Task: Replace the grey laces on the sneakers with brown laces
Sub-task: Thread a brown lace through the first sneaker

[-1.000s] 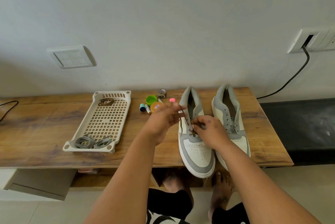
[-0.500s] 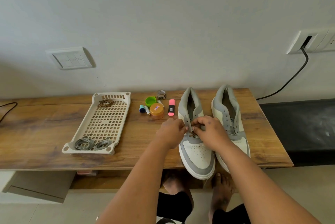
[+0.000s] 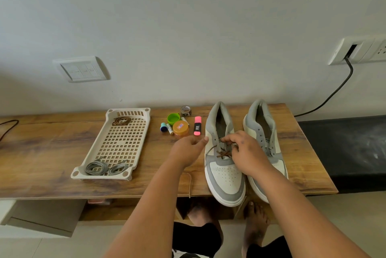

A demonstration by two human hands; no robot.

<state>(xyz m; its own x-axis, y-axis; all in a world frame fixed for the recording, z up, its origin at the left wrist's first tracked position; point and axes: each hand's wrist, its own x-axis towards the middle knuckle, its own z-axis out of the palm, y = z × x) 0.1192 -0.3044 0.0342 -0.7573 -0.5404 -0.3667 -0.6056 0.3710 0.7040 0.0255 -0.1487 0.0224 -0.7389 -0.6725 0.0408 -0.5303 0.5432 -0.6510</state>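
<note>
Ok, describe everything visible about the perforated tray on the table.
The tray is a cream, plastic-looking rectangular basket with a square-hole grid floor, low walls and round corner sockets. It lies flat on the wooden table, left of the sneakers. A coiled brown lace sits at its far end, two grey lace bundles at the near end.

Bench [image 3: 52, 149]: wood-grain top, smooth, low sheen, brown. Perforated tray [image 3: 117, 143]: cream plastic, matt; sneakers [image 3: 224, 176]: smooth white leather-like panels with punched toe holes, grey suede-like matt overlays, white rubbery soles. Brown laces [image 3: 222, 152] and grey laces [image 3: 104, 168]: woven cord, matt; orange jar [image 3: 180, 129] and green cap [image 3: 173, 118]: glossy plastic.
</note>
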